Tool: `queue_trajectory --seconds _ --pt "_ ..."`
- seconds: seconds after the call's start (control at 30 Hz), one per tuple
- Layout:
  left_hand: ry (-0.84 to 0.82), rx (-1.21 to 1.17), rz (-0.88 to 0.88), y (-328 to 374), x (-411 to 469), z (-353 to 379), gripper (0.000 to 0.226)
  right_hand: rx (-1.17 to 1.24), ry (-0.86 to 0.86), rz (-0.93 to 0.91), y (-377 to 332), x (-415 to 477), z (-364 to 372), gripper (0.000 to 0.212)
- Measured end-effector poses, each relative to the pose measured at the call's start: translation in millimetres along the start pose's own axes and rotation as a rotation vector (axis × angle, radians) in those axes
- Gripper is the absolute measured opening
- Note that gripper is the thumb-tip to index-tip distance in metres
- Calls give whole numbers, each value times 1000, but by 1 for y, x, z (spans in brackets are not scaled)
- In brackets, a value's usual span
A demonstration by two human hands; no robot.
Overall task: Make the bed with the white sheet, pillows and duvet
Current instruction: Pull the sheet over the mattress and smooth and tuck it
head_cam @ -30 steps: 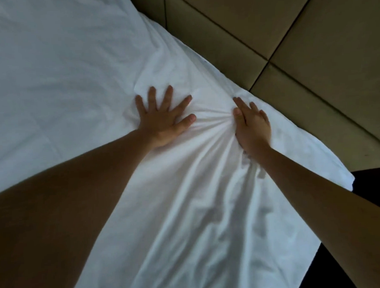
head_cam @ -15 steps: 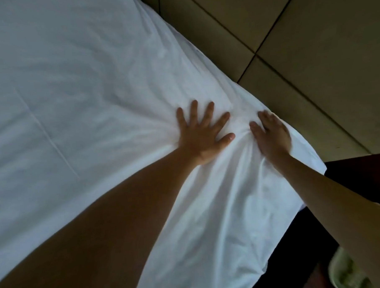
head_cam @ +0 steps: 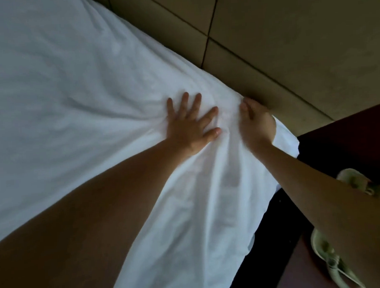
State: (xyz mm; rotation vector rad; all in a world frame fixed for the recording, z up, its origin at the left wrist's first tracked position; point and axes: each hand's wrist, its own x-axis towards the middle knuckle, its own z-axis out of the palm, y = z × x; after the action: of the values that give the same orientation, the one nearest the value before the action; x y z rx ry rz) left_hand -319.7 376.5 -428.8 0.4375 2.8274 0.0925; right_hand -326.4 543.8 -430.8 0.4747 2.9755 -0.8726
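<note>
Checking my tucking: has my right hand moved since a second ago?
Yes. The right hand has slid across the sheet toward the padded headboard, now reaching it.

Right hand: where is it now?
Head view, centre-right: the right hand sits at the edge of the white sheet by the padded panel, beside the left hand.

Beyond the right hand (head_cam: pixel 258 123), and touching its far side, stand tan padded panels (head_cam: pixel 289 41), which also run on past the left hand (head_cam: pixel 188 126). Thin dark seams (head_cam: pixel 206 43) divide them into large blocks. Right of the right hand lies a dark reddish-brown surface (head_cam: pixel 347 137). Nearer the person than both hands, a black strip (head_cam: pixel 271 238) passes under the right forearm. Two pale shoes sit well back from the right hand: one shoe (head_cam: pixel 351 180) partly hidden by that forearm, the other laced shoe (head_cam: pixel 329 257) nearer the person
</note>
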Motion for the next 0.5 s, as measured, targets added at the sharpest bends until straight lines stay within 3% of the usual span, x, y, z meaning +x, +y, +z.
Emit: queue_trajectory --seconds 0.1,0.23,0.33,0.43,0.5 --pt "-27 26 -7 5 16 0 70 -98 3 -34 24 -15 -6 44" --pt "-64 25 -54 19 30 -2 71 -30 8 -79 23 -14 -7 36" --pt "25 -18 -41 19 30 -1 69 -18 53 -90 14 -7 -25 46" --pt "33 -26 -42 24 31 -1 70 -46 -1 9 20 1 -34 37" --pt "-2 23 -71 29 36 1 71 72 -35 115 20 -2 -22 34"
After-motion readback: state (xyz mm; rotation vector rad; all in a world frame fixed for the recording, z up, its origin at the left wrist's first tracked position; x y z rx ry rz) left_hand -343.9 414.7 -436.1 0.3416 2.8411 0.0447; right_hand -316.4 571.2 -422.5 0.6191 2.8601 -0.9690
